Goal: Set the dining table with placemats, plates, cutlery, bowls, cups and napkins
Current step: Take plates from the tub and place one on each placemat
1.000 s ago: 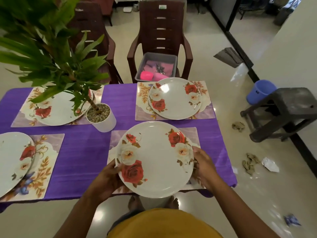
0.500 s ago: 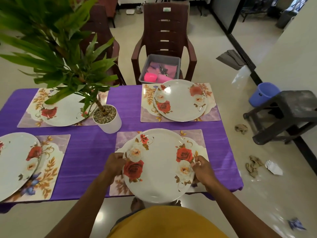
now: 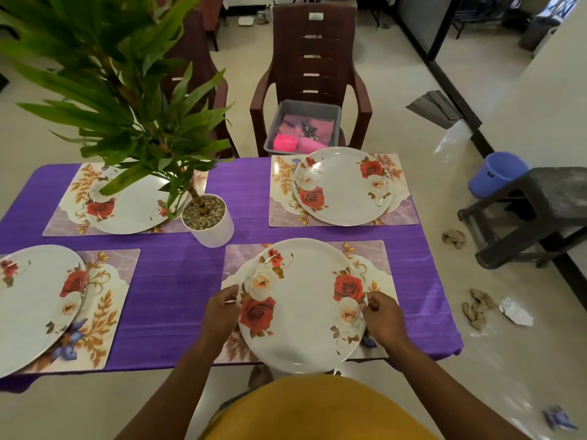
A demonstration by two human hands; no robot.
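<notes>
A white plate with red roses point(image 3: 301, 300) lies on the near right placemat point(image 3: 378, 262), its near rim past the table edge. My left hand point(image 3: 222, 312) pinches its left rim and my right hand point(image 3: 382, 315) pinches its right rim. Three more floral plates sit on placemats: far right point(image 3: 341, 185), far left point(image 3: 133, 208) partly behind leaves, and near left point(image 3: 35, 306). A grey tub point(image 3: 303, 106) on the brown chair point(image 3: 313, 58) holds pink cups point(image 3: 286, 142), pink napkins and some metal cutlery.
A potted plant in a white pot point(image 3: 211, 223) stands mid-table on the purple cloth point(image 3: 178, 290). A second chair sits behind the leaves. To the right are a dark stool point(image 3: 540, 211), a blue bucket point(image 3: 495, 173) and scraps on the floor.
The plate has moved away from me and further onto the near right placemat, and its roses have turned. Both hands stay at its rims.
</notes>
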